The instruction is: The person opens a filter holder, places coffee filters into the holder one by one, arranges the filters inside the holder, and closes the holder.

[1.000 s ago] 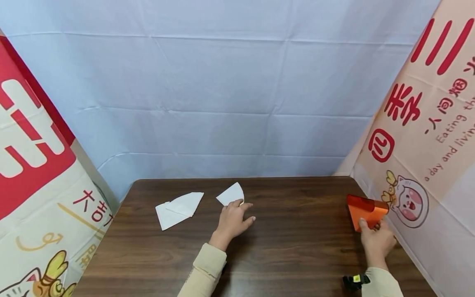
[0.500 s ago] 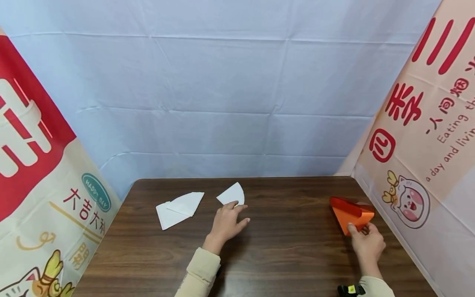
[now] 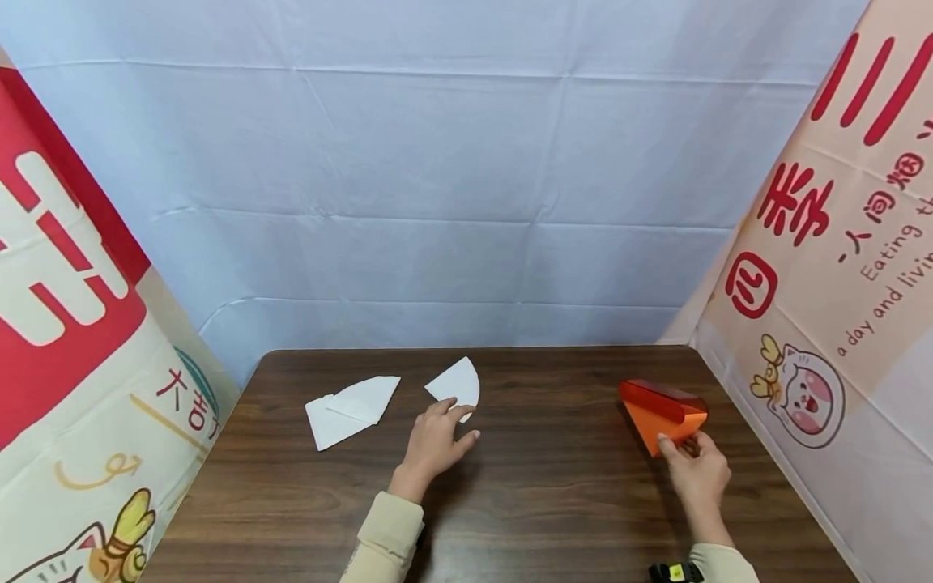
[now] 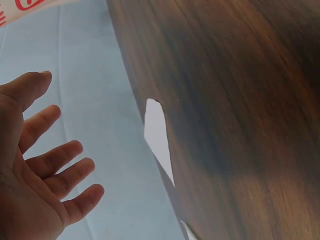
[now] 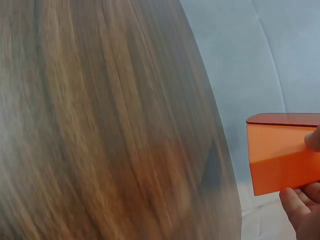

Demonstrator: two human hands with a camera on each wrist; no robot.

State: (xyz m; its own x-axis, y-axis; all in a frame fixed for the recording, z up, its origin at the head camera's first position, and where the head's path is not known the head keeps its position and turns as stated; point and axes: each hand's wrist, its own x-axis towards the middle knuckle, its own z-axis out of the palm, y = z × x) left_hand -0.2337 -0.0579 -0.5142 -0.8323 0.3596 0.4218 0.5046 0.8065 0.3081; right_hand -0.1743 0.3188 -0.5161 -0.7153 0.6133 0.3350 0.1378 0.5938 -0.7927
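A white fan-shaped paper [image 3: 455, 380], like a cone coffee filter, lies near the table's far edge. Just in front of it hovers my left hand [image 3: 433, 441], fingers apart and holding nothing; its fingertips overlap the paper's near edge in the head view. The left wrist view shows this hand [image 4: 45, 165] spread, away from the paper [image 4: 158, 137]. On the right, my right hand [image 3: 696, 474] pinches a wedge-shaped orange holder [image 3: 652, 425] with a see-through red top, raised above the table. Thumb and fingers grip one end of the holder [image 5: 280, 160] in the right wrist view.
More white folded papers [image 3: 353, 411] overlap on the left of the dark wooden table [image 3: 554, 494]. A pale cloth [image 3: 466, 186] hangs behind the far edge. Printed cloths stand along the left [image 3: 73, 324] and right [image 3: 816, 324] sides.
My right hand has carried the orange holder leftward across the table. The left hand has drawn back slightly toward the lower left, uncovering more of the fan-shaped paper, which stays in place.
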